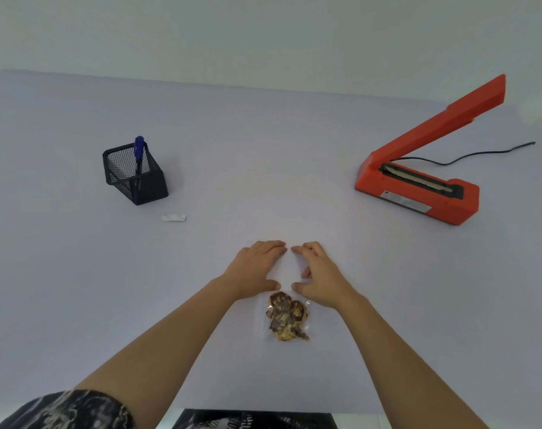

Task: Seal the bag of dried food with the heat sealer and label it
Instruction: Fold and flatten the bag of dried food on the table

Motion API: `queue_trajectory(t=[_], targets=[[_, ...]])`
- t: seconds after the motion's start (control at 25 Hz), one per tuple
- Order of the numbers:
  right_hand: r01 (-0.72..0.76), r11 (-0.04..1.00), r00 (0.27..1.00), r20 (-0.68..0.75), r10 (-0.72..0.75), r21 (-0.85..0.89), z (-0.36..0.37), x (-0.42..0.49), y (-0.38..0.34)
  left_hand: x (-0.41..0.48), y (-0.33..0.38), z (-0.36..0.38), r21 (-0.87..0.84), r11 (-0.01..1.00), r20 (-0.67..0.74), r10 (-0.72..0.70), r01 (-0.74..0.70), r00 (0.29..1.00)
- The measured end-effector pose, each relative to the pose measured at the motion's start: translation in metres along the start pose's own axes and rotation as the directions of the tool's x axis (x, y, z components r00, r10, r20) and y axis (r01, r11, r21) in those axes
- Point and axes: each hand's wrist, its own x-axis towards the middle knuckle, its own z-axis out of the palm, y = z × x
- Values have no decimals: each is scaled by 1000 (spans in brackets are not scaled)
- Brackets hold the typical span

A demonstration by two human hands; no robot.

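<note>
Both our hands lie on the clear bag [286,272], near the middle of the table [263,144].
Our left hand [257,267] and right hand [321,274] lie open, fingers spread and fingertips almost meeting, pressing the bag's far, unfilled part; the dried food [286,317] sits at its near end. The red heat sealer [418,190] stands far right, arm raised. Far left, a mesh pen holder [135,178] holds a blue pen [138,148], a small label [173,217] just beside it.
</note>
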Motion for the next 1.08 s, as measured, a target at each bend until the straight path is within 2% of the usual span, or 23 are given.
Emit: queue_trajectory(t=[0.32, 0.68, 0.92, 1.08], targets=[[-121, 993, 991, 50, 121, 4, -9, 11, -11, 12, -7, -8, 72, 997, 33, -21, 19, 999], [-216, 975, 976, 35, 214, 58, -7, 10, -14, 10, -9, -8, 103, 993, -18, -60, 61, 998], [-247, 960, 968, 4, 249, 129, -8, 7, -13, 11, -5, -9, 99, 985, -30, -142, 144, 989], [-152, 977, 985, -54, 161, 147, -4, -1, -9, 3, -4, -6, 30, 986, -82, -162, 165, 983]])
